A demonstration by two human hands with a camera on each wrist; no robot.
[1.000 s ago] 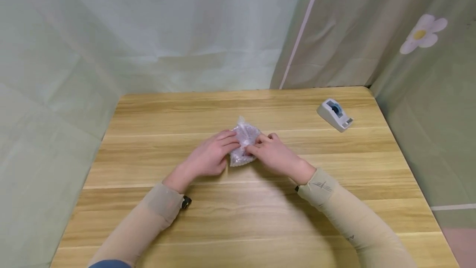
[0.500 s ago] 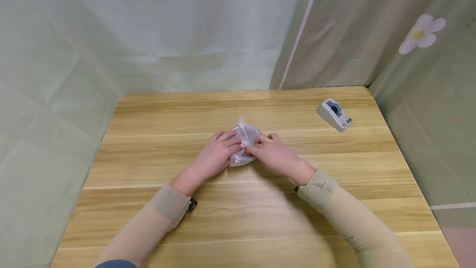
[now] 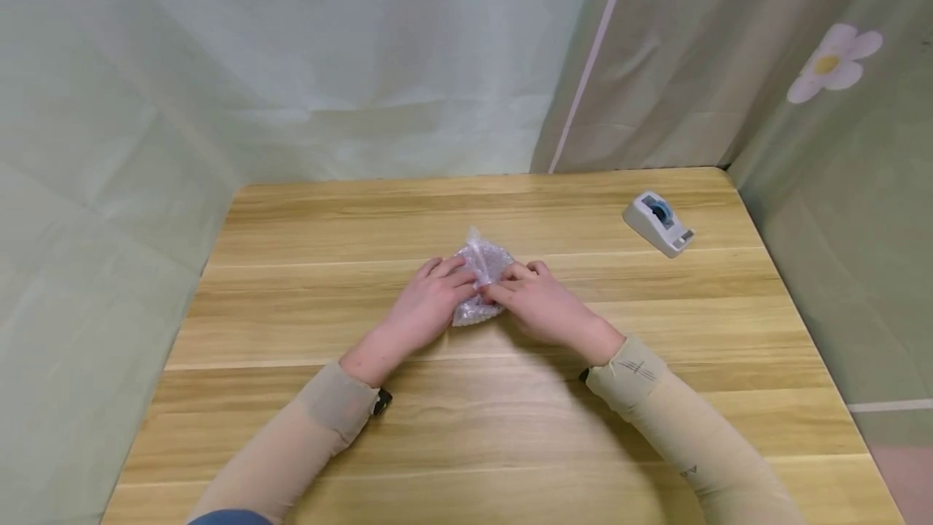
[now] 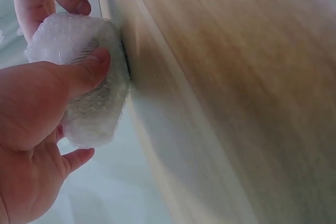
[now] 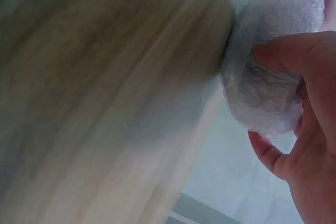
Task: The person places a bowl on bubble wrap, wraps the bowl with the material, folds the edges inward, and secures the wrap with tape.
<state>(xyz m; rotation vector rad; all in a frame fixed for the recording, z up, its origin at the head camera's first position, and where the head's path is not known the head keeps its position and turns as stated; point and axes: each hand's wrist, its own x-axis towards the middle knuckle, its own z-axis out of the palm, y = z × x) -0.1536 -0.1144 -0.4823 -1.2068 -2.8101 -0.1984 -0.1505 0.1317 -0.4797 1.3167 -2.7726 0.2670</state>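
A small bundle of clear bubble wrap (image 3: 490, 260) sits on the wooden table, around the middle. Something greyish shows through the layers in the left wrist view, on the side of the wrap (image 4: 100, 121); its kind is hidden. My left hand (image 3: 426, 304) holds the bundle from the left, thumb on its near side and fingers over the top. From the right, my right hand (image 3: 543, 308) grips it too, its thumb pressed to the wrap (image 5: 262, 100) in the right wrist view. The fingertips of both hands come close together over the wrap's middle.
A white tape dispenser (image 3: 658, 224) with a blue-cored roll stands at the table's back right. The wooden table (image 3: 466, 436) reaches back to pale curtains (image 3: 408, 63), which also hang at both sides.
My left hand has moved right and inward, its fingers now further over the bubble wrap. The right hand has barely moved, and the bundle stays in place.
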